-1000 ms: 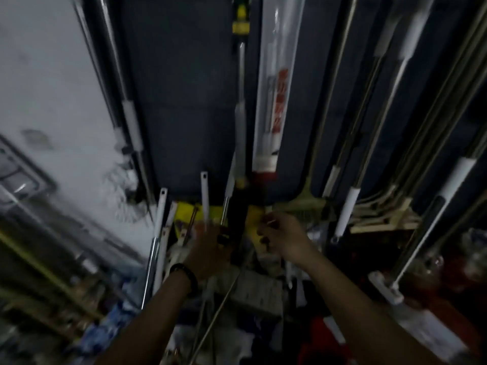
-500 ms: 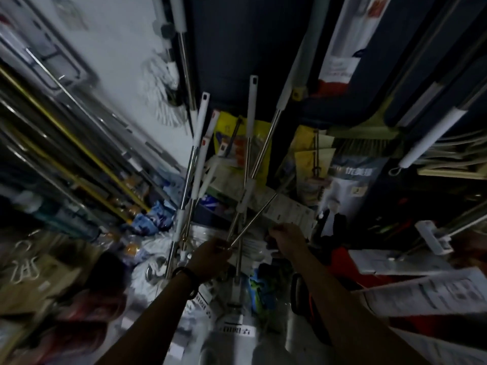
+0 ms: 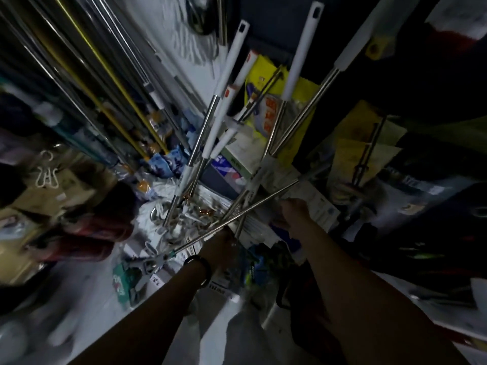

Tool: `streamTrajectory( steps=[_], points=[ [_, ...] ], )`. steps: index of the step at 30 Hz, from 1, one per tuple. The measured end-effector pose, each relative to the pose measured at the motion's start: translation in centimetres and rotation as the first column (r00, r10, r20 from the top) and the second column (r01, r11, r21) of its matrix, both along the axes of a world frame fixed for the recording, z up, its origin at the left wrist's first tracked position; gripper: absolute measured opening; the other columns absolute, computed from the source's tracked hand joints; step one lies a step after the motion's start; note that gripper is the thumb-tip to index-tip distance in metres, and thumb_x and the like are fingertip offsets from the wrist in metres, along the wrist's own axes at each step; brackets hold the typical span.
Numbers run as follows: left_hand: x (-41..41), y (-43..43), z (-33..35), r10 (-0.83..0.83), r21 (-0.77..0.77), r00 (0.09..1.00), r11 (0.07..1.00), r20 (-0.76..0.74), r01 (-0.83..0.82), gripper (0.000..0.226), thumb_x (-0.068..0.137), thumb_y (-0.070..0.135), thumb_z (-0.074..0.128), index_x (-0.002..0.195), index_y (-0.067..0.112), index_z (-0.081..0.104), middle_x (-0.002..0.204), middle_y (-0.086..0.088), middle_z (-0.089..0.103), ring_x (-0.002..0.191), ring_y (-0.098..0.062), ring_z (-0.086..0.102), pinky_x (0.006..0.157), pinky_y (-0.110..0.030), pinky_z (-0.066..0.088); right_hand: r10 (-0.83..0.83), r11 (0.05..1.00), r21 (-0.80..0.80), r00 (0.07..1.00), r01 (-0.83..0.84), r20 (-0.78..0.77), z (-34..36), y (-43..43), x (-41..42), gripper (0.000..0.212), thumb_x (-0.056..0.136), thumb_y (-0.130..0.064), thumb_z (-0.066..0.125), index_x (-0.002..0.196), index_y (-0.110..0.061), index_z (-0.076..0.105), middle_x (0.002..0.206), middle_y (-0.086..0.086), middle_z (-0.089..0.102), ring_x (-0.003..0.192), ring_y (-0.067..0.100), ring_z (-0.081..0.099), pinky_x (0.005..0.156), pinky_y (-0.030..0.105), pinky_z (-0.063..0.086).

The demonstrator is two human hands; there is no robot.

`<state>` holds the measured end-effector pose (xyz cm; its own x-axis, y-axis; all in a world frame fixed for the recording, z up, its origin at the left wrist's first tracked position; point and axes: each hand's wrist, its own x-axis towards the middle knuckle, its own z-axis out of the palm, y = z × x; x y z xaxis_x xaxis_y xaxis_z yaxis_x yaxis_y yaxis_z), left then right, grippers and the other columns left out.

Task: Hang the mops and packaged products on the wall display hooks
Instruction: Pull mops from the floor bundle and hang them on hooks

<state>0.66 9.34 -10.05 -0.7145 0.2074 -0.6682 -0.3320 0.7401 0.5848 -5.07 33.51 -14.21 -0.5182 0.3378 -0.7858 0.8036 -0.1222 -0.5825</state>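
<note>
Steel mop pole (image 3: 263,200) lies slanted over the floor clutter, the left hand (image 3: 220,245) clenched around its lower stretch. Just beside it the right hand (image 3: 293,212) sits at a white printed package (image 3: 317,204), though blur hides whether its fingers grasp it.

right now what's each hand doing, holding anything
Left hand: grips the thin metal pole.
Right hand: at the white printed packet; grip cannot be told.
</note>
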Motion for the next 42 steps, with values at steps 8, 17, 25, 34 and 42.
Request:
streamTrajectory(
  steps=[8, 17, 25, 34, 42],
  points=[
    [2.1, 1.7, -3.6, -0.045, -0.096, 0.997, 0.994, 0.066, 0.052, 0.016, 0.104, 0.021, 0.055, 0.111, 0.012, 0.067, 0.105, -0.011, 0.07, 0.092, -0.029, 0.071, 0.077, -0.034, 0.057, -0.246, 0.924, -0.292, 0.968, 0.249, 0.048, -5.2, 3.1, -4.5, 0.023, 0.093, -0.017, 0.079, 0.102, 0.003, 0.072, 0.101, 0.021, 0.071, 0.08, 0.029, 0.07, 0.07, 0.04, 0.061],
    [5.0, 0.3, -3.4, 0.123, -0.087, 0.976, 0.99, 0.181, -0.109, 0.023, 0.099, 0.029, 0.059, 0.116, 0.018, 0.069, 0.114, -0.011, 0.074, 0.098, -0.033, 0.073, 0.084, -0.045, 0.062, -0.183, 0.965, -0.197, 0.982, 0.172, -0.04, -5.0, 1.1, -4.5, 0.028, 0.097, -0.037, 0.07, 0.107, -0.011, 0.073, 0.096, 0.014, 0.07, 0.078, 0.023, 0.062, 0.067, 0.034, 0.05],
    [5.4, -0.9, -1.0, 0.218, -0.038, 0.942, 0.976, 0.255, -0.215, 0.02, 0.104, 0.032, 0.055, 0.116, 0.02, 0.063, 0.115, -0.013, 0.072, 0.095, -0.035, 0.075, 0.058, -0.029, 0.053, -0.099, 0.921, -0.385, 0.991, 0.058, -0.087, -2.9, -5.4, 0.0, 0.041, 0.101, -0.051, 0.064, 0.124, -0.017, 0.067, 0.121, 0.007, 0.073, 0.113, 0.027, 0.07, 0.076, 0.035, 0.058],
    [4.8, -4.4, 0.9, 0.384, 0.072, 0.864, 0.901, 0.325, -0.427, 0.034, 0.104, 0.041, 0.055, 0.126, 0.015, 0.058, 0.118, -0.013, 0.071, 0.073, -0.021, 0.073, 0.056, -0.027, 0.06, -0.107, 0.92, -0.39, 0.98, 0.034, -0.169, 0.6, -11.6, 3.3, 0.044, 0.097, -0.042, 0.072, 0.135, -0.02, 0.062, 0.132, 0.012, 0.07, 0.113, 0.031, 0.072, 0.077, 0.039, 0.064],
    [5.8, -12.4, 4.1, 0.619, 0.166, 0.583, 0.598, 0.525, -0.784, 0.042, 0.103, 0.06, 0.042, 0.122, 0.025, 0.053, 0.109, -0.004, 0.068, 0.09, -0.035, 0.074, 0.077, -0.044, 0.06, -0.003, 0.988, -0.146, 0.952, -0.044, -0.305, 5.3, -22.2, 9.2, 0.019, 0.093, -0.028, 0.08, 0.105, -0.015, 0.073, 0.102, 0.013, 0.078, 0.084, 0.028, 0.074, 0.071, 0.044, 0.062]
  ],
)
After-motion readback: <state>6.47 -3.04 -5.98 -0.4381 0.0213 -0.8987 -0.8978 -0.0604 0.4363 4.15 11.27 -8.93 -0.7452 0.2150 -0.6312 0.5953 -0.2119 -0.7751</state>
